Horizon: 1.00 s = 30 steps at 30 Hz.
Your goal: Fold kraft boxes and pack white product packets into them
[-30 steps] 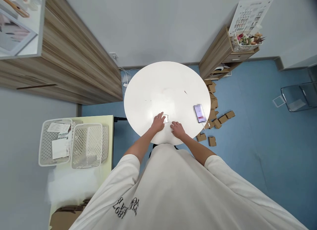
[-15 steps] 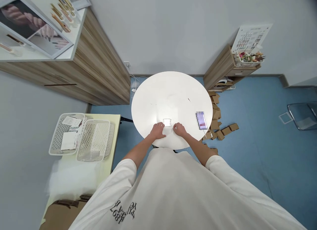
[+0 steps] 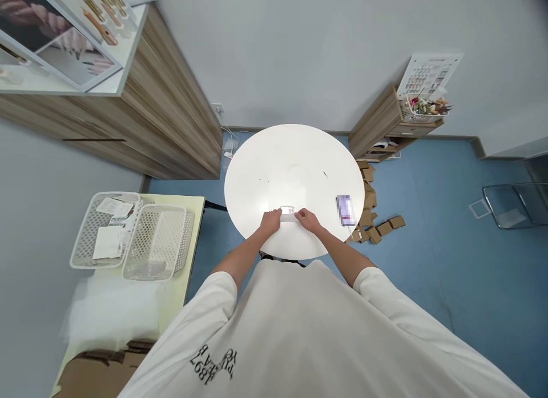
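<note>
On the round white table (image 3: 295, 152), close to its front edge, lies a small white and clear rectangular item (image 3: 287, 209), too small and bright to identify. A pale, see-through-looking strip (image 3: 288, 217) runs along its near side, perhaps a fold of clear wrapping. My left hand (image 3: 271, 221) pinches the strip's left end with its fingers closed. At the other end, my right hand (image 3: 306, 220) pinches it between thumb and fingertips. Both hands rest low at the tabletop, and the fingers partly cover the strip's ends.
A phone (image 3: 345, 210) with a cable lies on the table's right side. Left stand white baskets (image 3: 156, 241) on a pale yellow table (image 3: 194, 215), with cardboard (image 3: 98, 372) nearer. Small brown boxes (image 3: 379, 229) lie on the floor at right. A wooden cabinet (image 3: 171, 112) rises at back left.
My hands have come closer together and now both hold the pale strip, which has lifted along the item's near side. The view has shifted slightly.
</note>
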Tool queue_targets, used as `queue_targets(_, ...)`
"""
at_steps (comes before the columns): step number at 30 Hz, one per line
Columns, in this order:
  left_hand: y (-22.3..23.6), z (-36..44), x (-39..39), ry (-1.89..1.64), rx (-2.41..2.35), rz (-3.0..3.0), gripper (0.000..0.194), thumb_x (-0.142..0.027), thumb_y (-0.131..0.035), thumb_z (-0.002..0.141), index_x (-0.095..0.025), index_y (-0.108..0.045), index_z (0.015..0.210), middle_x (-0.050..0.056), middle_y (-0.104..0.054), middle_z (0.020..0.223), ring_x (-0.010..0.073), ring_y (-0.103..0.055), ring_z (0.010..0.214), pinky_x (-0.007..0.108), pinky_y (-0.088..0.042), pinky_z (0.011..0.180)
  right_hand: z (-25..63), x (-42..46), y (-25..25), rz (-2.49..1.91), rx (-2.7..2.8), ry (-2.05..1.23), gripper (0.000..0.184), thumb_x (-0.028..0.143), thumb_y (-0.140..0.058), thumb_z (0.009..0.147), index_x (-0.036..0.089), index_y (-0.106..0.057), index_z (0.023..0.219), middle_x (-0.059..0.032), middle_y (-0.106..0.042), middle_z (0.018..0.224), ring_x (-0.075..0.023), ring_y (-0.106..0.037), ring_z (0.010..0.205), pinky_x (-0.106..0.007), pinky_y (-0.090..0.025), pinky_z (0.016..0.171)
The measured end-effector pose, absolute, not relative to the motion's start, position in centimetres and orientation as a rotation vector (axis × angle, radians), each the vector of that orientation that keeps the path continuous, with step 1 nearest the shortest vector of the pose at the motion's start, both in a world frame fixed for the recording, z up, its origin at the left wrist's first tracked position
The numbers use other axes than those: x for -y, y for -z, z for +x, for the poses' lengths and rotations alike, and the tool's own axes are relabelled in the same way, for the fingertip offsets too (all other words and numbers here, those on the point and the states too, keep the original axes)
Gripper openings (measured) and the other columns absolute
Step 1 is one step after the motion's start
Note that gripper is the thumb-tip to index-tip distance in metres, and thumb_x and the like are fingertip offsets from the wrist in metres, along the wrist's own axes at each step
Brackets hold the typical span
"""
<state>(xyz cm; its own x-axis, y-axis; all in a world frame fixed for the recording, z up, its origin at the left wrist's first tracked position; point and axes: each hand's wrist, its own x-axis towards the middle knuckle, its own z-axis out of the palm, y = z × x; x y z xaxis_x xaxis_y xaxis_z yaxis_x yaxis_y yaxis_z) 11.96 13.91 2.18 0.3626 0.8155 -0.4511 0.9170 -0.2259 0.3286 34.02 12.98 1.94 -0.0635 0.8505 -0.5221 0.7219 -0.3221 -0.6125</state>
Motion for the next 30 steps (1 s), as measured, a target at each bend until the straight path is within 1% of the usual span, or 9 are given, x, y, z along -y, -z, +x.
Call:
queue_targets(2,-2.0,11.9,-14.6,0.216,-1.521,2.077,0.027,-0.009,-0.041,0.095,-0.02,-0.053,0.115,0.009,-0.068,0.104,0.0254,-0.066,0.099,0.038,-0.042,0.09,34.1,-13.0,-2.0,-2.026,1.751,-1.315,0.037,0.055,-0.058,0.094,0.026,-0.062,0.117,-0.0053,-0.068,0.123,-0.0225,-0.063,0.111,-0.032,-0.049,0.09)
queue_targets(4,-1.9,11.9,-15.4,0.207,-1.518,2.086,0.026,-0.008,-0.041,0.095,-0.02,-0.054,0.115,0.008,-0.069,0.103,0.0252,-0.066,0.099,0.038,-0.041,0.091,34.2,-13.1,-1.8,-2.044,1.826,-1.268,0.041,0.054,-0.063,0.092,0.026,-0.062,0.123,-0.0061,-0.066,0.129,-0.0234,-0.062,0.114,-0.033,-0.048,0.093)
queue_targets(8,-2.0,12.2,-16.4,0.201,-1.528,2.086,0.032,-0.006,-0.041,0.094,-0.02,-0.055,0.119,0.01,-0.07,0.103,0.0263,-0.065,0.105,0.041,-0.039,0.098,34.6,-13.8,-0.8,-2.123,2.011,-1.131,0.025,0.036,-0.056,0.098,0.024,-0.065,0.118,-0.0076,-0.065,0.128,-0.0233,-0.062,0.114,-0.033,-0.047,0.094)
queue_targets(12,-2.3,12.4,-15.7,0.016,-1.581,2.161,0.049,-0.006,-0.044,0.089,-0.022,-0.05,0.136,0.017,-0.059,0.136,0.0324,-0.048,0.136,0.052,-0.028,0.114,34.6,-15.2,-0.1,-2.141,2.163,-1.023,0.024,0.029,-0.05,0.101,0.021,-0.068,0.114,-0.0103,-0.065,0.126,-0.0248,-0.061,0.113,-0.033,-0.046,0.092)
queue_targets(15,-2.2,12.9,-14.5,-0.009,-1.348,2.241,0.056,-0.01,-0.049,0.087,-0.028,-0.048,0.14,0.014,-0.05,0.15,0.0338,-0.037,0.146,0.058,-0.023,0.119,34.3,-16.2,0.0,-2.147,2.255,-0.977,0.025,0.028,-0.051,0.1,0.02,-0.068,0.115,-0.0134,-0.065,0.124,-0.0275,-0.06,0.112,-0.035,-0.045,0.09)
queue_targets(18,-1.4,13.4,-13.6,0.08,-1.188,2.256,0.053,-0.011,-0.048,0.087,-0.026,-0.049,0.138,0.014,-0.052,0.146,0.0323,-0.043,0.142,0.054,-0.029,0.117,34.0,-16.9,0.1,-2.166,2.31,-0.942,0.026,0.027,-0.051,0.099,0.019,-0.069,0.116,-0.0155,-0.065,0.121,-0.0294,-0.058,0.112,-0.037,-0.045,0.09)
queue_targets(24,0.9,13.5,-14.2,0.112,-1.303,2.284,0.057,-0.011,-0.056,0.084,-0.021,-0.045,0.139,0.017,-0.035,0.161,0.0334,-0.032,0.149,0.051,-0.027,0.117,33.5,-17.5,0.3,-2.208,2.309,-0.956,0.029,0.025,-0.049,0.099,0.019,-0.066,0.121,-0.0164,-0.062,0.123,-0.0309,-0.056,0.115,-0.039,-0.043,0.093)
queue_targets(27,1.4,13.4,-14.9,0.132,-1.326,2.294,0.057,-0.008,-0.053,0.084,-0.023,-0.045,0.138,0.015,-0.036,0.16,0.0311,-0.034,0.147,0.048,-0.028,0.115,33.5,-17.1,-0.2,-2.2,2.252,-0.948,0.039,0.023,-0.05,0.097,0.02,-0.056,0.136,-0.0156,-0.059,0.132,-0.03,-0.054,0.118,-0.039,-0.042,0.097)
queue_targets(30,1.3,13.5,-15.5,0.145,-1.345,2.302,0.058,-0.006,-0.051,0.083,-0.024,-0.045,0.138,0.014,-0.044,0.154,0.0304,-0.04,0.142,0.048,-0.03,0.112,33.5,-16.2,-1.1,-2.125,2.259,-0.756,0.048,0.02,-0.05,0.095,0.018,-0.049,0.143,-0.0167,-0.048,0.147,-0.0316,-0.045,0.131,-0.043,-0.036,0.107)
